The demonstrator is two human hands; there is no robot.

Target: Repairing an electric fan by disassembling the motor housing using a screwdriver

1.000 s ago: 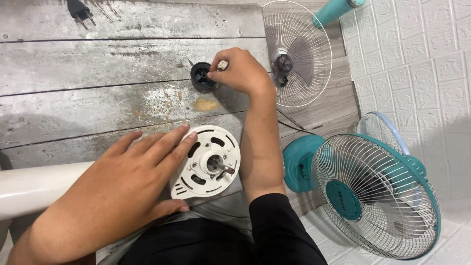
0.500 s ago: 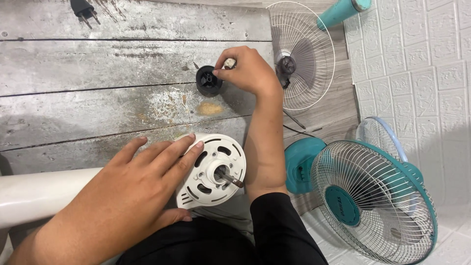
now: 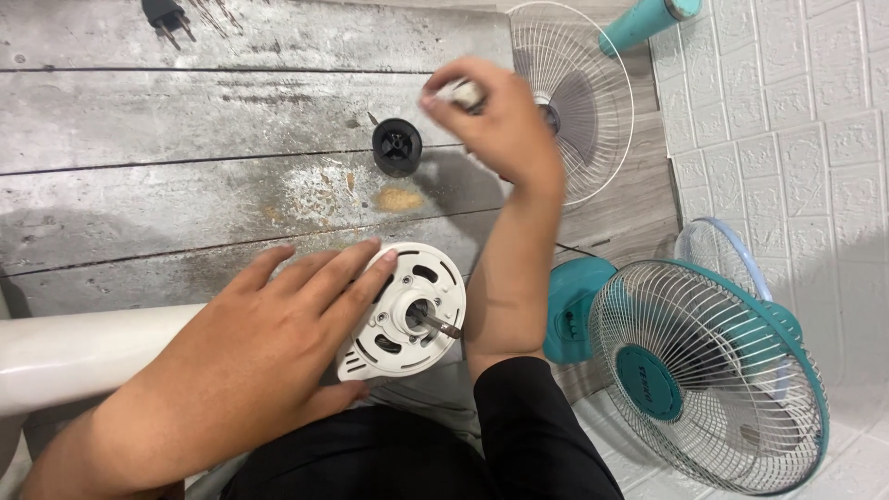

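Down at the floor's right edge stands a teal fan (image 3: 704, 380), with a loose wire guard (image 3: 574, 93) lying by the top right corner. Nearer the bottom edge, the left hand (image 3: 241, 370) lies spread over the white motor housing (image 3: 412, 310), fingers wide and flat. Above it the right hand (image 3: 495, 125) pinches a small white part (image 3: 461, 93), blurred, just beside a black knob (image 3: 397, 146) on the planks.

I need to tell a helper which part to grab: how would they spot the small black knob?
On the grey wooden boards, look just beyond the white motor housing under the left hand. The small black knob lies there alone, round and dark beside an orange stain.
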